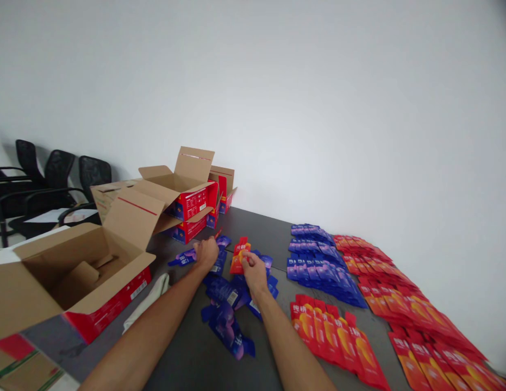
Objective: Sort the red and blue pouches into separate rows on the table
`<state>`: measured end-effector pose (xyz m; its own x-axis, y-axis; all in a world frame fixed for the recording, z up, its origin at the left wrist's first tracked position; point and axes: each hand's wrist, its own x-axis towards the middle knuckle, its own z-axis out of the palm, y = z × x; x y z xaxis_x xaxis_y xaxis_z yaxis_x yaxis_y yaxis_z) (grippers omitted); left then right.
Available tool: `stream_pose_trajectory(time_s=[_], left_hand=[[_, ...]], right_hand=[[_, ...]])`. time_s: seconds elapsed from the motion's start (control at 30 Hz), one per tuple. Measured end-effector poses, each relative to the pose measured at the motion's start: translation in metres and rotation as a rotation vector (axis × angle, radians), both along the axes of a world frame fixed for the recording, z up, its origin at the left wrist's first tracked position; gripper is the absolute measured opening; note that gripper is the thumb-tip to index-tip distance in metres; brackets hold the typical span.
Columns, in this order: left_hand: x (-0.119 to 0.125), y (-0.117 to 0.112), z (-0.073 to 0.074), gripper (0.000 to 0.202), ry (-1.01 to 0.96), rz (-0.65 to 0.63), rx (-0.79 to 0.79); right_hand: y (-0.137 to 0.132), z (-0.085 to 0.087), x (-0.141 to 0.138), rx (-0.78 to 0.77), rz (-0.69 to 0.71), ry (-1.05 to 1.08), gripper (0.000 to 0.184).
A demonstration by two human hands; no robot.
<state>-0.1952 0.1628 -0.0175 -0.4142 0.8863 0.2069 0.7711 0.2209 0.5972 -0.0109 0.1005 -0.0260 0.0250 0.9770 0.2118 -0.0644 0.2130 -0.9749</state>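
Between the thumb and fingers of my right hand [255, 271] is a red pouch [238, 256] with an orange fruit print, its spout end up. My left hand [206, 252] is closed over the table further left. A small red tip [217, 234] shows just past its fingers; what that hand grips is hidden. Beneath and around both hands lies a loose heap of blue-purple pouches [225, 290], turned various ways. One blue pouch [182, 257] sticks out to the left of my left hand.
To the right, blue pouches [313, 270] and red pouches [338, 336] lie in overlapping rows on the dark table [183, 347]. An open carton [110, 309] and a pale cloth [149, 298] are at left. More open cartons [193, 203] stand behind, near the wall. Black chairs [94, 172] stand beyond.
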Motion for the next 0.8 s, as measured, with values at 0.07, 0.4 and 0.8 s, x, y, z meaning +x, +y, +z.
stream_pose_trajectory(time_s=[0.07, 0.4, 0.8], left_hand=[[0.005, -0.005, 0.006, 0.026, -0.074, 0.013, 0.048], [0.074, -0.060, 0.015, 0.017, -0.749, -0.128, 0.243], [0.168, -0.140, 0.038, 0.045, -1.287, -0.555, 0.012]], right_hand=[[-0.003, 0.003, 0.001, 0.001, -0.020, -0.016, 0.035], [-0.040, 0.022, 0.028, 0.035, -0.130, -0.007, 0.063], [-0.115, 0.035, 0.124, 0.025, -0.146, -0.050, 0.040]])
